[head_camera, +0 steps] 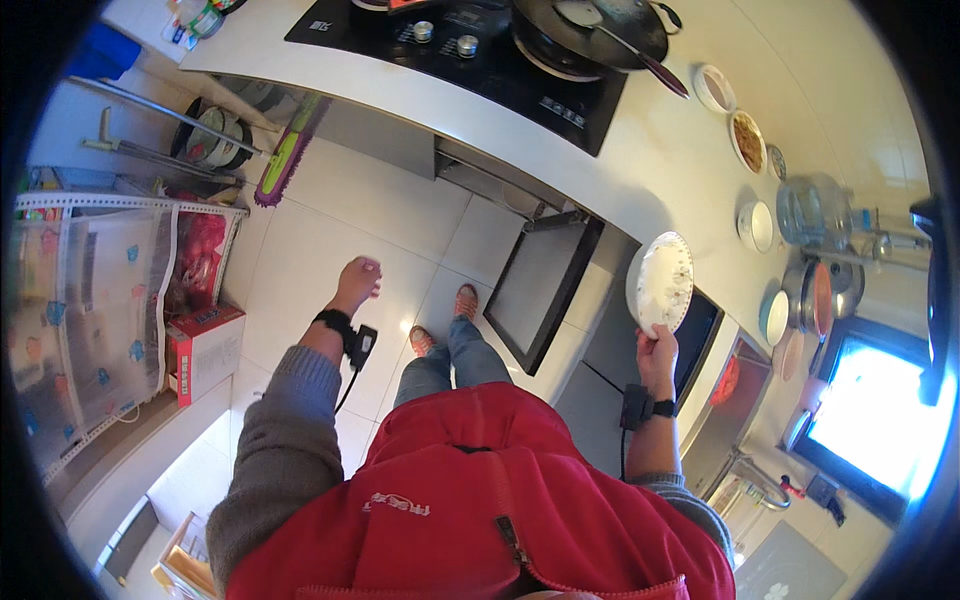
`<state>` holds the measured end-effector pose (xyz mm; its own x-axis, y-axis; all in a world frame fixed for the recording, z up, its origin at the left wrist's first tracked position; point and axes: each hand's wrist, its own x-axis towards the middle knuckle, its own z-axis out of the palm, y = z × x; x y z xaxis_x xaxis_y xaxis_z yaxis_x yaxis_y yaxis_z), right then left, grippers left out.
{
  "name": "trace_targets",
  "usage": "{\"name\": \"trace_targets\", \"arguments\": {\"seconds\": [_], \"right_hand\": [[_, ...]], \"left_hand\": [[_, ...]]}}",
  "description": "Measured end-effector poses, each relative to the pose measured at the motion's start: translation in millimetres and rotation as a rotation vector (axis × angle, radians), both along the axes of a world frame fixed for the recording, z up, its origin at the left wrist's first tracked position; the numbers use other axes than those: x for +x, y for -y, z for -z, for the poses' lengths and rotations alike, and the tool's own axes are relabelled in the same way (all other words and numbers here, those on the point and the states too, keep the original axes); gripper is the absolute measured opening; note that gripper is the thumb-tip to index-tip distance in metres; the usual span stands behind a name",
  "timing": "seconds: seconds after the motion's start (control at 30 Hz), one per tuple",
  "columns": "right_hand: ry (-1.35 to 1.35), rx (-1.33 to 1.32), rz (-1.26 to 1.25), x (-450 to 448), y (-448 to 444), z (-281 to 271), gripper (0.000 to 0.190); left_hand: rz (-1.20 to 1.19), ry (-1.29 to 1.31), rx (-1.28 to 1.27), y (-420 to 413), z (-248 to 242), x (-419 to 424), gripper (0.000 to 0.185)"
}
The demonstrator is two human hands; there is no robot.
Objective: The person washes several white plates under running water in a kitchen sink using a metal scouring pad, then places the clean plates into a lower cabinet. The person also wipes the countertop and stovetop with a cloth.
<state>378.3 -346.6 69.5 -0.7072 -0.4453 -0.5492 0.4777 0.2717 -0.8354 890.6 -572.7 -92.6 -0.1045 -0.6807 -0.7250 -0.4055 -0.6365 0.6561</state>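
My right hand (658,358) grips the rim of a white patterned plate (664,283), which is tilted up beside the countertop (585,180). Over the tiled floor, my left hand (360,281) is raised with its fingers curled, and I see nothing in it. Between my hands, below the counter, a dark-framed cabinet door or drawer front (546,289) stands open. A black wok (600,30) with a metal spatula (645,60) rests on the black cooktop (480,45).
Small dishes line the counter's back, one with brown food (748,141), near a white bowl (755,226) and a large clear plastic bottle (814,212). A purple-green mop (283,161) leans at the left, above a covered shelf rack (105,300) and a red-white box (206,349).
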Motion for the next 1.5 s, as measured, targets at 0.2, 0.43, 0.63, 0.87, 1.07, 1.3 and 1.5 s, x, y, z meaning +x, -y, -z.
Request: {"name": "trace_targets", "arguments": {"seconds": [0.2,0.43,0.63,0.87,1.07,1.3,1.5], "right_hand": [[-0.028,0.147,-0.386,27,50,-14,0.034],[0.056,0.357,-0.634,61,70,1,0.029],[0.086,0.442,-0.699,113,92,35,0.027],[0.088,0.411,-0.699,155,154,98,0.034],[0.057,0.227,-0.533,172,264,176,0.027],[-0.093,-0.047,-0.503,164,374,236,0.021],[-0.961,0.072,-1.150,127,449,305,0.039]], "left_hand": [[0.787,0.519,-0.771,113,-20,-99,0.045],[0.653,0.686,-0.408,219,11,-163,0.038],[0.424,0.508,-0.399,227,16,-158,0.050],[0.764,0.443,-0.846,115,25,-4,0.042],[0.856,0.871,-0.447,71,21,171,0.051],[0.552,1.077,-0.670,80,41,263,0.052],[0.136,0.892,-0.607,73,52,281,0.061]]}}
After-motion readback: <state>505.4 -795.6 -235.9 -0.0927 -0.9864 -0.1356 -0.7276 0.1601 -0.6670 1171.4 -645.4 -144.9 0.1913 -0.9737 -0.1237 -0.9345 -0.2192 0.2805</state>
